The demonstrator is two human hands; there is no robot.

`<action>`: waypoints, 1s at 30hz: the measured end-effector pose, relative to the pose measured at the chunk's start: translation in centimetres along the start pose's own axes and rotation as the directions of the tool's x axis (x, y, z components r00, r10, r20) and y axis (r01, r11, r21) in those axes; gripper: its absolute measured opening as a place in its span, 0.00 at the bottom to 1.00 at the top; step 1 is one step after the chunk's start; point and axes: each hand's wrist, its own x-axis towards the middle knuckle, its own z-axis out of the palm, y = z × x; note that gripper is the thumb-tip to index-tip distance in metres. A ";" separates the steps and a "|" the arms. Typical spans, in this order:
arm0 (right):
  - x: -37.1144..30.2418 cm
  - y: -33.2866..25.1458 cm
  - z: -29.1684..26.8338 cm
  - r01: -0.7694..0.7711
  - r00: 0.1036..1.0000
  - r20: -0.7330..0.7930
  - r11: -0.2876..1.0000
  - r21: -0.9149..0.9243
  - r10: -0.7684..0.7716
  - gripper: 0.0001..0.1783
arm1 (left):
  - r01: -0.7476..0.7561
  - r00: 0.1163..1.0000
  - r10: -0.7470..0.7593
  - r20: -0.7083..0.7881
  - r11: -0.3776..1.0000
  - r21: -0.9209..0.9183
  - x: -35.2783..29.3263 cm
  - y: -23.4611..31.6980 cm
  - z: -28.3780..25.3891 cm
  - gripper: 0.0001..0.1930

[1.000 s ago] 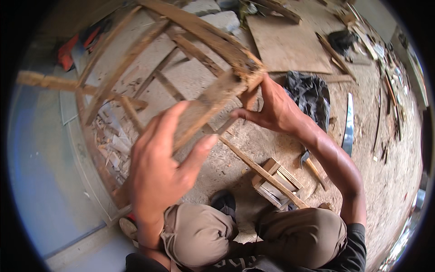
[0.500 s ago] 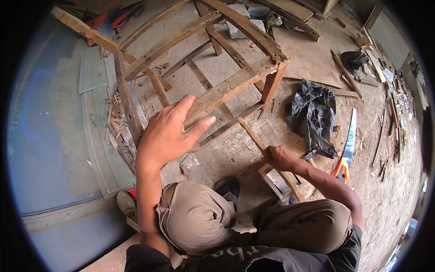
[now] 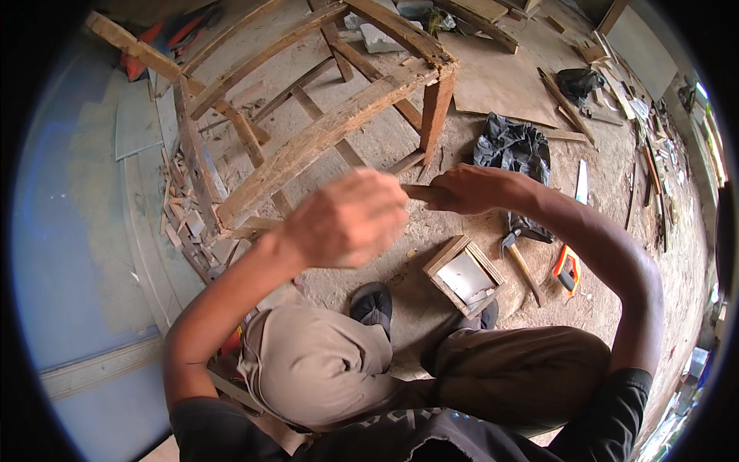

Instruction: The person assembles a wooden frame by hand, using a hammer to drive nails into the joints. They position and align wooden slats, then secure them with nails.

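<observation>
My right hand [image 3: 473, 190] is closed round a narrow wooden strip [image 3: 419, 193], held above the floor in front of my knees. My left hand [image 3: 352, 219], blurred by motion, is curled at the strip's left end and appears to grip it. Its fingertips are hidden. Just beyond the hands stands an old wooden furniture frame [image 3: 331, 137] with bare rails and slats. Below my right hand, a small wooden box [image 3: 464, 277] with a pale inside sits on the floor. A hammer [image 3: 525, 269] lies beside it.
To the right of the hammer lies a handsaw [image 3: 568, 271] with an orange handle, partly hidden by my right forearm. A crumpled black plastic bag [image 3: 512, 146] lies behind that arm. Plywood [image 3: 500, 88] and wood scraps cover the far floor. Glass panes [image 3: 138, 127] lean at left.
Both hands have come together; the right rose with the strip, and the left left the frame's front rail and closed. The box and hammer are now uncovered. The view has shifted slightly.
</observation>
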 end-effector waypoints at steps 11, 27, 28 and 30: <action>-1.3 2.7 2.7 0.001 0.990 -0.142 0.998 -0.055 -0.009 0.25 | 0.747 0.664 -0.636 0.392 0.542 -0.386 -3.7 -0.4 14.3 0.17; -5.2 0.2 7.2 0.206 0.832 -0.554 0.946 0.251 -0.034 0.17 | 0.907 0.399 -0.881 0.253 0.340 -0.247 -12.5 4.4 18.9 0.25; -5.0 -0.1 7.2 0.236 0.803 -0.595 0.939 0.250 -0.044 0.17 | 0.916 0.377 -0.893 0.248 0.320 -0.240 -13.6 4.5 19.4 0.27; -4.8 0.3 7.5 0.209 0.820 -0.572 0.938 0.277 -0.014 0.19 | 0.909 0.264 -0.880 0.395 0.090 -0.407 -16.3 5.1 20.2 0.29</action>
